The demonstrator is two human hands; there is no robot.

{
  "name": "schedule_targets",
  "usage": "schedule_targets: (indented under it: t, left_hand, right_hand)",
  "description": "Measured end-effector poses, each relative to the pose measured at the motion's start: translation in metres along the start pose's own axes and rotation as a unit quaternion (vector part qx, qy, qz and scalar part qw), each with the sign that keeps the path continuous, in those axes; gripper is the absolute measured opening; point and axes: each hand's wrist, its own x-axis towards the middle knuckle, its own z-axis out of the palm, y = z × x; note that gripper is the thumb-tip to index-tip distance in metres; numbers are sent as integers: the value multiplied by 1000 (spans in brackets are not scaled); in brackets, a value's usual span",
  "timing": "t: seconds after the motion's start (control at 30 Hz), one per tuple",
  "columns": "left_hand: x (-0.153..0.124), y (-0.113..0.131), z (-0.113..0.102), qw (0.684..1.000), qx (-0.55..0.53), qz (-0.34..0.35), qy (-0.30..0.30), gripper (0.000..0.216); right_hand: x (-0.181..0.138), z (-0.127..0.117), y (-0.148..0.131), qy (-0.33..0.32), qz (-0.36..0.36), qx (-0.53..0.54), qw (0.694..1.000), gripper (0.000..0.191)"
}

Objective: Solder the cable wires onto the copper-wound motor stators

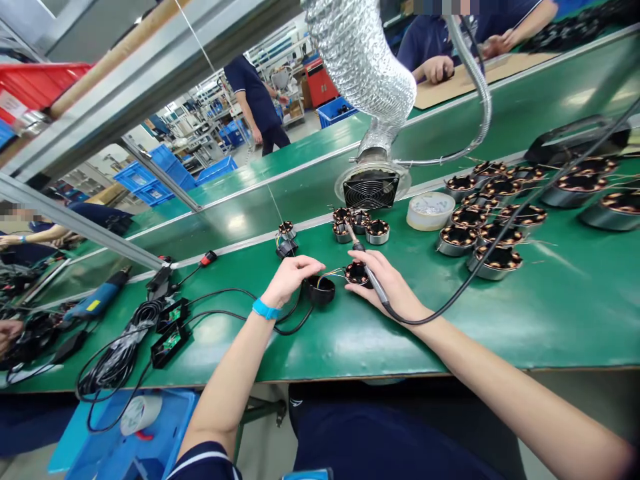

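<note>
My left hand (291, 275), with a blue wristband, is curled over a small black round part (321, 290) on the green bench; its fingertips pinch near the part's thin coloured wires. My right hand (387, 283) is closed round a soldering iron (367, 267), whose tip points up and away, and its fingers also rest on a copper-wound motor stator (357, 272) beside the black part. The iron's black cable (480, 270) trails right across the bench.
A fume fan (371, 190) on a silver duct stands behind. Three stators (360, 223) sit before it, several more (480, 213) to the right, with a white tub (430, 210). Cables, circuit boards (170, 330) and a blue tool (100, 300) lie left. Other people work nearby.
</note>
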Motion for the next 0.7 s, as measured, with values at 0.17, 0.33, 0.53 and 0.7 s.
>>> schedule_targets:
  t: [0.17, 0.33, 0.53, 0.7]
  left_hand:
    - [16, 12, -7, 998, 50, 25, -42, 51]
    - [19, 29, -19, 958, 187, 33, -217, 41]
    - [-6, 54, -9, 941, 285, 125, -134, 30]
    - [-9, 67, 24, 902, 357, 195, -145, 23]
  right_hand:
    - [3, -2, -2, 0, 1, 7, 1000, 65]
    - [3, -3, -3, 9, 10, 2, 1000, 64]
    - [4, -3, -6, 9, 4, -5, 1000, 61]
    - [4, -4, -4, 8, 6, -5, 1000, 62]
